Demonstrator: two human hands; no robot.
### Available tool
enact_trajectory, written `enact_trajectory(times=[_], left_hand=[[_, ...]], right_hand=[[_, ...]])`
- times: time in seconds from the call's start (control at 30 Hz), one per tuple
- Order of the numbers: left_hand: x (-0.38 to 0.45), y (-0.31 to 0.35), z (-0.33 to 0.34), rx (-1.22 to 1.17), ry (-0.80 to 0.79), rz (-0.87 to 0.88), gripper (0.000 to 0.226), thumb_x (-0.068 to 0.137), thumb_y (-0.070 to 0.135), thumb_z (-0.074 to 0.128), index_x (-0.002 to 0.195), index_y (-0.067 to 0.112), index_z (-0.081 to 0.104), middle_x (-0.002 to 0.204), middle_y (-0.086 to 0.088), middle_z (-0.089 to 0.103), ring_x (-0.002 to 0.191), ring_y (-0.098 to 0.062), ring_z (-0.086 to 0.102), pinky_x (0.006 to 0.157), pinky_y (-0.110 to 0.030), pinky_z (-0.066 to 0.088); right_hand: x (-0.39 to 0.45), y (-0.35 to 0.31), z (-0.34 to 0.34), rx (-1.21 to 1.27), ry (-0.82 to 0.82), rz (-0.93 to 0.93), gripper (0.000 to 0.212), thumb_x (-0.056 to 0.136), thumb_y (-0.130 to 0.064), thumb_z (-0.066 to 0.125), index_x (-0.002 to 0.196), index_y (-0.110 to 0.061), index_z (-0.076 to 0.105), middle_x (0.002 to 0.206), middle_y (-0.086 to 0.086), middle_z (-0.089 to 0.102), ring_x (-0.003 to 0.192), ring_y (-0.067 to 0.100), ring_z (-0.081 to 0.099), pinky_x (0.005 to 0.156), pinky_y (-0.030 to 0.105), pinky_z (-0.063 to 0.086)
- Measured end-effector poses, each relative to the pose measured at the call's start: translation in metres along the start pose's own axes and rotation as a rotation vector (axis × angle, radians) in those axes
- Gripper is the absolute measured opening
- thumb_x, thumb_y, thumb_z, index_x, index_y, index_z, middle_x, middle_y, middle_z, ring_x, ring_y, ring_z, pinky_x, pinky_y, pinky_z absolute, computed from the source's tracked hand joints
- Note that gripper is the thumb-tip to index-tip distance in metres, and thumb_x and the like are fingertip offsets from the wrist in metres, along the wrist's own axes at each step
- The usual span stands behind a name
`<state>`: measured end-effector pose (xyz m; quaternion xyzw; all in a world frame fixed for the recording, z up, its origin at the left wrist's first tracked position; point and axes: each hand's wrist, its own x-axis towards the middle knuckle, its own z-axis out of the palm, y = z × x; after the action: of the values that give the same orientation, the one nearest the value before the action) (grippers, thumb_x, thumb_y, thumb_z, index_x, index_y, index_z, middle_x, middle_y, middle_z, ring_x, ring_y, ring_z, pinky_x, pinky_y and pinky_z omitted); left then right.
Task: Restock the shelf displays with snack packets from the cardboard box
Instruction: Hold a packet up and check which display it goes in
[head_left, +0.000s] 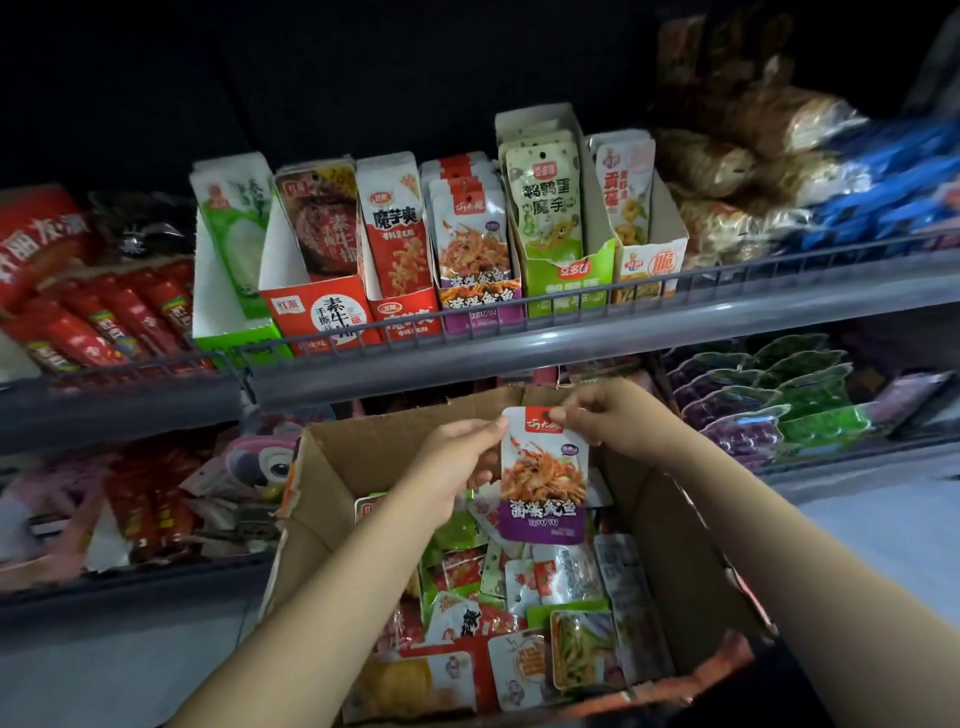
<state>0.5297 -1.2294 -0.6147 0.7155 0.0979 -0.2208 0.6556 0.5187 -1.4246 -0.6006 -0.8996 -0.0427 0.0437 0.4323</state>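
Dim shop aisle, grey wire-fronted shelf (467, 343) across upper view, row of open display cartons along it. Cardboard box (675, 545) below shelf, flaps up, loose mixed snack packets inside. Matching purple-based display carton (480, 306) on shelf, near middle of row, packets upright within. Squid snack packet (543, 478) held upright above box, purple band at bottom. Left hand (457, 462) grasping packet's left edge, fingers curled round it. Right hand (602, 415) pinching packet's top right corner.

The packet (543, 475) I hold is glossy plastic film. My box (670, 525) is matt brown cardboard, rough at its torn edges. The shelf rail (467, 317) is smooth grey metal wire.
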Motion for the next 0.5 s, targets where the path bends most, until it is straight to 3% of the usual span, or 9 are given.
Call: enact_trajectory(times=[0.1, 0.23, 0.43, 0.5], left_hand=[[-0.007, 0.008, 0.001, 0.015, 0.010, 0.004, 0.020, 0.089, 0.029, 0.063, 0.097, 0.011, 0.066, 0.097, -0.006, 0.073, 0.076, -0.015, 0.064, 0.052, -0.019, 0.047], [-0.015, 0.026, 0.002, -0.096, -0.001, -0.010, 0.019, 0.088, 0.025, 0.064, 0.098, 0.009, 0.062, 0.093, -0.009, 0.070, 0.074, -0.018, 0.068, 0.053, -0.023, 0.055], [-0.017, 0.059, -0.001, -0.136, 0.103, 0.125, 0.017, 0.089, 0.024, 0.064, 0.095, 0.008, 0.061, 0.090, -0.008, 0.069, 0.075, -0.019, 0.067, 0.058, -0.026, 0.059], [-0.016, 0.069, -0.002, -0.104, 0.096, 0.159, 0.016, 0.090, 0.024, 0.063, 0.095, 0.009, 0.061, 0.095, -0.008, 0.069, 0.079, -0.021, 0.068, 0.060, -0.026, 0.059]], right_hand=[[-0.002, -0.009, -0.001, 0.062, 0.030, -0.006, 0.022, 0.087, -0.034, 0.064, 0.071, -0.021, 0.066, 0.072, -0.006, 0.068, 0.069, 0.009, 0.062, 0.065, 0.025, 0.047], [-0.003, -0.019, -0.003, 0.237, 0.117, -0.011, 0.024, 0.086, -0.034, 0.065, 0.071, -0.016, 0.067, 0.076, 0.001, 0.073, 0.074, 0.015, 0.069, 0.072, 0.030, 0.053], [-0.003, -0.033, -0.014, 0.375, 0.180, -0.016, 0.030, 0.091, -0.030, 0.060, 0.070, -0.011, 0.067, 0.047, -0.014, 0.055, 0.045, -0.004, 0.048, 0.051, 0.011, 0.036], [0.000, -0.036, -0.016, 0.366, 0.233, -0.012, 0.030, 0.091, -0.032, 0.060, 0.074, -0.008, 0.069, 0.056, -0.007, 0.061, 0.053, 0.006, 0.055, 0.058, 0.019, 0.042]])
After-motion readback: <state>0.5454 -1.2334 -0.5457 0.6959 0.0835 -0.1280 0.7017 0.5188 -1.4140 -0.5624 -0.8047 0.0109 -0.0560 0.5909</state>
